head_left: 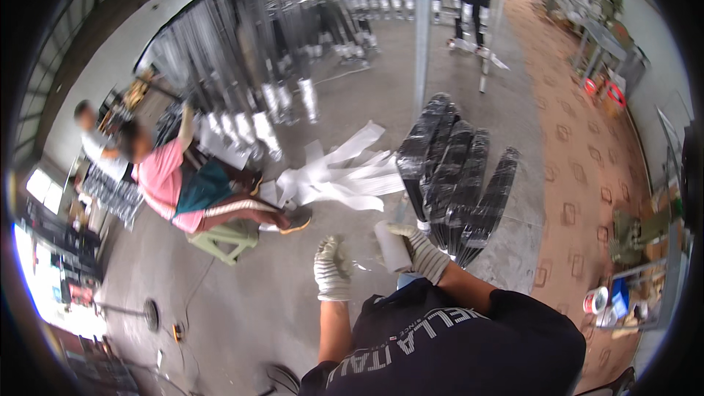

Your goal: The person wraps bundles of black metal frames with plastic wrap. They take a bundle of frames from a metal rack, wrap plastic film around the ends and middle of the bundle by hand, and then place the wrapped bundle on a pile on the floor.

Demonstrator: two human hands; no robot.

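My right hand [425, 251], in a white striped knit glove, is wrapped round a whitish roll of plastic film [394, 248]. To its left, my left hand [334, 268] wears a matching glove, its fingers curled closed. A faint clear shine shows between the two hands; what the left fingers grip cannot be made out. Just beyond my right hand lie several long black bundles [458, 176] in clear glossy film, fanned out on the floor. White flat strips [337, 176] are heaped beside them, ahead of my left hand.
A person in a pink shirt [163, 176] sits on a green stool [224, 240] at left, another person [99, 139] behind. Racks of long dark pieces with white-wrapped ends [257, 66] stand at the back. A metal post [422, 37] rises ahead. Cables [192, 293] cross the floor lower left.
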